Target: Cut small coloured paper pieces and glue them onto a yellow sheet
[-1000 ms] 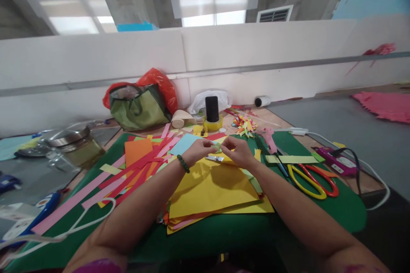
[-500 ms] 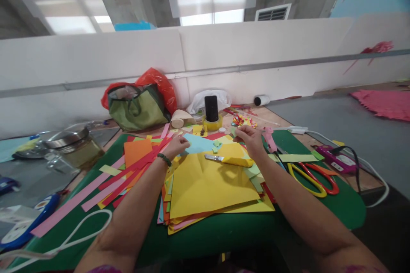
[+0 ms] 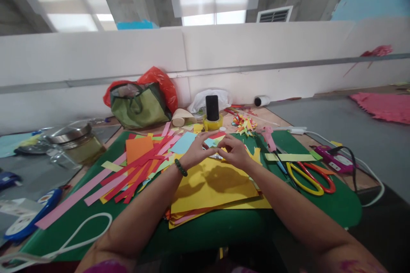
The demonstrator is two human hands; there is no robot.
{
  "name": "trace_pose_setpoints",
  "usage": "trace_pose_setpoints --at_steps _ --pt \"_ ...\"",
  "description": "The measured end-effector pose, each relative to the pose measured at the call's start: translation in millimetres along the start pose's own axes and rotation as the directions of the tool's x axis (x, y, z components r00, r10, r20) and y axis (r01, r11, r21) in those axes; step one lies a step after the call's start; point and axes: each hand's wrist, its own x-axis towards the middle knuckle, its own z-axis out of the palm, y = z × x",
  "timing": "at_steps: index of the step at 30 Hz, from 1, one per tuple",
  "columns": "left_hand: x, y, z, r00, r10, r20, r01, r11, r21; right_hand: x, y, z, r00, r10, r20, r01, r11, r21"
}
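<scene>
Over a stack of yellow paper [image 3: 211, 192], my left hand [image 3: 197, 153] and my right hand [image 3: 233, 150] meet at their fingertips. Both are closed in a pinch, and whatever lies between the fingers is too small and covered to make out. A dark green bead bracelet [image 3: 181, 168] circles my left wrist. Just beneath the fingers shows a bit of the silver blade [image 3: 218, 157] of the paper cutter; the rest of it is hidden by my right hand and forearm. Light blue paper [image 3: 183, 143] lies beyond my left hand.
Coloured paper strips [image 3: 137, 168] spread across the green mat [image 3: 224, 239] at left. To the right are a pink glue gun [image 3: 269, 138], scissors [image 3: 307, 179] with yellow and red handles, and a purple power strip [image 3: 335, 159]. Behind stand a phone [image 3: 212, 107] and a paper-strip bundle [image 3: 245, 124].
My hands have come together over the yellow paper, left hand moving right and right hand moving left. The light green paper piece in my right hand is now hidden; the cutter is mostly covered.
</scene>
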Motion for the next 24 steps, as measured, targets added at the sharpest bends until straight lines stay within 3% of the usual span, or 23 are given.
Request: trace_pose_setpoints --at_steps 8,11,13,15,17,19,21,24 --pt "3.8 -13.4 -12.9 0.977 -0.194 0.084 0.2 0.977 -0.069 7.5 12.0 8.1 0.985 0.166 0.044 -0.171 0.964 0.205" --pt "4.7 -11.9 -11.4 0.983 -0.171 0.061 0.173 0.984 -0.035 11.1 10.9 5.2 0.984 0.177 0.018 -0.175 0.948 0.267" --pt "5.9 -9.4 -9.8 0.997 -0.074 -0.002 0.074 0.997 0.031 10.4 6.4 3.8 0.979 0.173 0.11 -0.202 0.909 0.365" --pt "7.9 -8.1 -10.5 0.999 0.009 -0.048 -0.006 0.998 0.062 7.1 1.2 4.3 0.941 0.155 0.3 -0.281 0.852 0.441" --pt "10.9 -10.4 -16.3 0.992 -0.033 -0.123 0.037 0.999 0.033 3.4 -1.5 4.9 0.903 0.15 0.403 -0.344 0.816 0.464" --pt "14.0 -17.7 -28.6 0.958 -0.155 -0.241 0.158 0.987 -0.01 2.7 0.5 2.3 0.926 0.184 0.33 -0.338 0.797 0.502" --pt "16.0 -29.1 -45.1 0.901 -0.256 -0.351 0.262 0.964 -0.031 6.4 7.5 -5.6 0.96 0.237 0.146 -0.278 0.783 0.556" --pt "15.6 -48.0 -67.2 0.842 -0.34 -0.419 0.368 0.93 -0.015 16.6 22.8 -24.0 0.948 0.298 -0.115 -0.167 0.77 0.616"
